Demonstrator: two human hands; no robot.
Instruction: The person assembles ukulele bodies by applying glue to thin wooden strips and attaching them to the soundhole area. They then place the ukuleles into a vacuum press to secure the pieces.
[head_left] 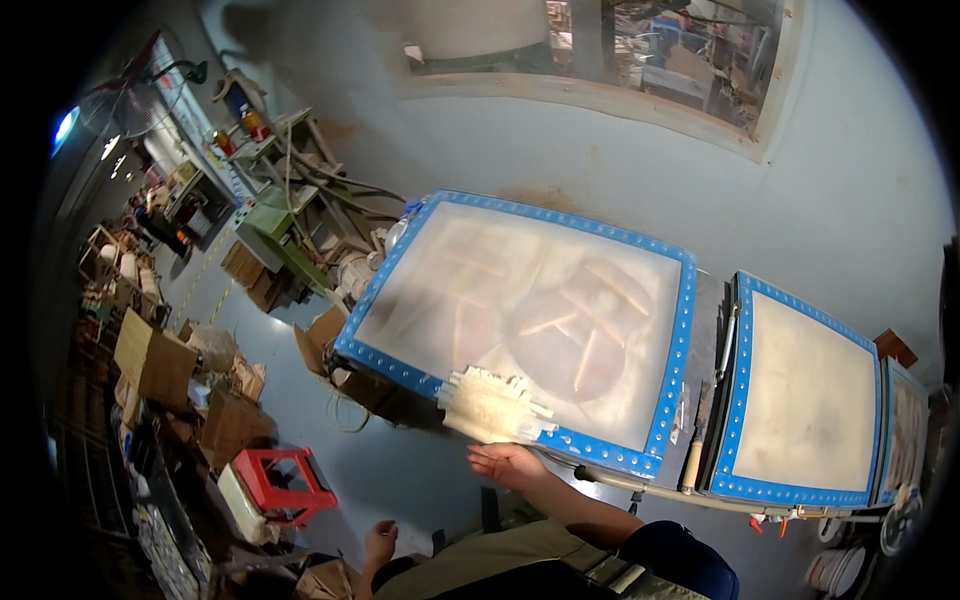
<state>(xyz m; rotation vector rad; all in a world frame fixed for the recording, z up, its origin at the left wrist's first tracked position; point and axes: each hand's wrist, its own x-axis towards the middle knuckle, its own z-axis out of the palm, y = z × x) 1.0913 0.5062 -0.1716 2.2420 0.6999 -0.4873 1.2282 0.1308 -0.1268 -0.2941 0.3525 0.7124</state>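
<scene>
A bundle of pale, flat strips (490,405) lies across the near edge of a blue-framed panel (590,441). Just below the bundle is my right hand (508,465), palm turned up and fingers apart, with nothing seen in it. Under the panel's cloudy sheet show rounded dark shapes and several narrow strips (597,360). My left hand (380,541) hangs low beside my body, away from the panel, its fingers loosely curled with nothing visible in them.
A second blue-framed panel (805,400) stands to the right, with part of a third beyond it. A red stool (285,485) and open cardboard boxes (155,358) are on the floor at left. Behind the panels is a wall with a window (680,60).
</scene>
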